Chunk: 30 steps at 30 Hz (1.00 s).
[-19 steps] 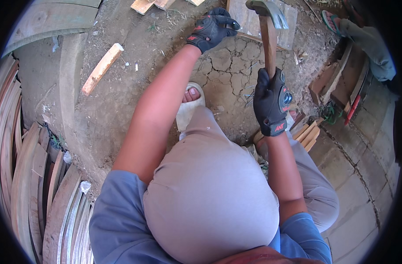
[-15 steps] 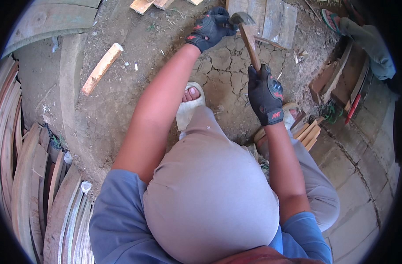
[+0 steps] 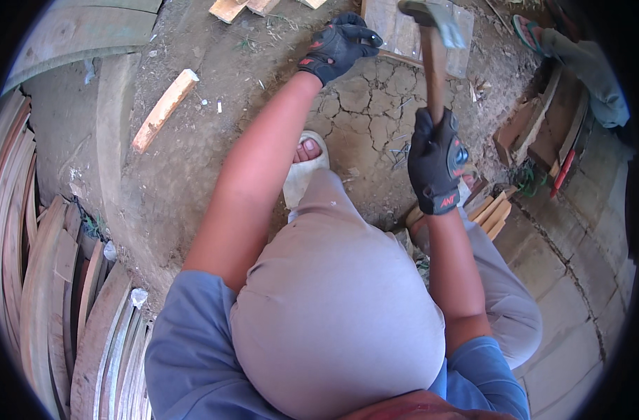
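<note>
My right hand [image 3: 437, 159], in a black glove, is wrapped round the wooden handle of a hammer [image 3: 433, 73]. The hammer's metal head is raised above a panel of wooden boards [image 3: 396, 26]. At the panel's near left edge my left hand [image 3: 340, 47], also gloved, is closed in a pinch of thumb and forefinger. A tiny bright spot shows at those fingertips, seemingly the head of a nail [image 3: 375, 39]; the rest of it is hidden. Several loose nails [image 3: 400, 151] lie on the cracked soil left of my right hand.
A short wood offcut [image 3: 165, 110] lies on the dirt at left. Stacked curved planks [image 3: 39, 280] fill the lower left. Small wood sticks [image 3: 493, 212] are beside my right leg. Timber blocks [image 3: 543, 133] and another person's leg [image 3: 588, 73] are at the upper right.
The hammer has swung up and to the right, away from my left hand. My right hand has shifted slightly right and nearer me. My left hand stays nearly in place.
</note>
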{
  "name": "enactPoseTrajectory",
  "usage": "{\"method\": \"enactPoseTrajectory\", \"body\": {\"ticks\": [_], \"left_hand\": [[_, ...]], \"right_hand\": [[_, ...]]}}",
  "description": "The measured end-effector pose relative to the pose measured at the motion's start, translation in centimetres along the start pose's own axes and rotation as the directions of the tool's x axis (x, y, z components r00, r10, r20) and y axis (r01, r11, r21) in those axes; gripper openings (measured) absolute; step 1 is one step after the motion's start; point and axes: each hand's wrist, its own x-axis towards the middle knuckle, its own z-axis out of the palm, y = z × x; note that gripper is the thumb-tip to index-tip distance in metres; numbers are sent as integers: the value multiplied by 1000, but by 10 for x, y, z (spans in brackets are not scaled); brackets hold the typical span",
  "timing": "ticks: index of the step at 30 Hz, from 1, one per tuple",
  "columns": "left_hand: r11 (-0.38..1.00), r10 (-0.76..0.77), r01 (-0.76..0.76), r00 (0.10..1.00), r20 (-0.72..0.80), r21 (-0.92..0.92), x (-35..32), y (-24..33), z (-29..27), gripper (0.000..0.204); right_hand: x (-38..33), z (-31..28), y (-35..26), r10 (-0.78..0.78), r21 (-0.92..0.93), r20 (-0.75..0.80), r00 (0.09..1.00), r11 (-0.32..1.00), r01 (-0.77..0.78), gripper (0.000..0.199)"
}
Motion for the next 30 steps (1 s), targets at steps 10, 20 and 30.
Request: {"method": "enactPoseTrajectory", "body": {"ticks": [10, 20, 30], "left_hand": [[1000, -16, 17, 1000, -26, 22, 2, -1, -1, 29], [996, 49, -47, 999, -24, 78, 3, -5, -3, 32], [978, -100, 103, 995, 21, -180, 1, 3, -9, 42]], "right_hand": [[0, 3, -6, -85, 29, -34, 996, 996, 86, 30], [-2, 8, -9, -16, 12, 9, 1000, 1000, 16, 30], [0, 23, 6, 16, 18, 28, 999, 1000, -16, 28]]}}
